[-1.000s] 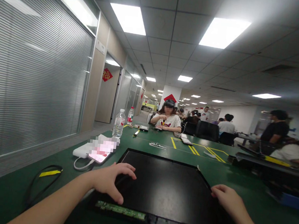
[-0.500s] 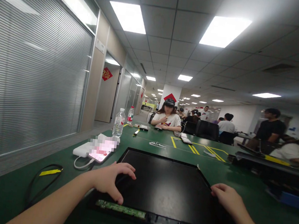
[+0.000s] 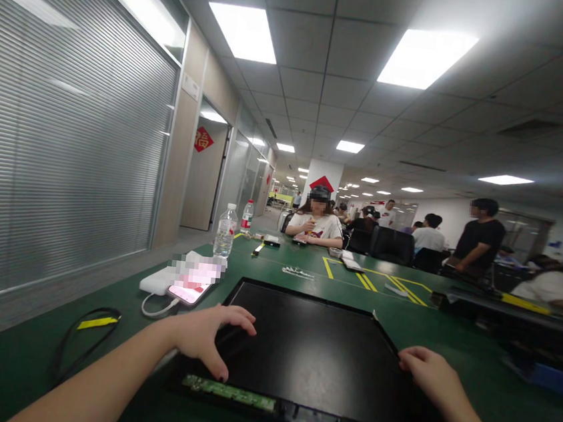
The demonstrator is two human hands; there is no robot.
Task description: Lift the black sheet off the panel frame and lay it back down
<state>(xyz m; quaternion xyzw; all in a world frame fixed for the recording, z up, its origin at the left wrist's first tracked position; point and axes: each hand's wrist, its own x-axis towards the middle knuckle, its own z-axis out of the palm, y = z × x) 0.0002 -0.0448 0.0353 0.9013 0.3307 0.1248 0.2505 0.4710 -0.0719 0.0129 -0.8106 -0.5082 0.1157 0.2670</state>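
Note:
A large flat black panel lies on the green table in front of me, with a green circuit strip along its near edge. My left hand rests on the panel's left side, fingers spread over the surface and thumb down at the edge. At the panel's right edge sits my right hand, fingers curled over the rim.
A phone on a white power bank with a cable lies left of the panel. A black loop with a yellow tag is near the left edge. Water bottles stand farther back. People sit and stand beyond; dark equipment is at right.
Both hands stay where they were on the panel. A standing person in black at the far right has walked leftward. The view has shifted slightly.

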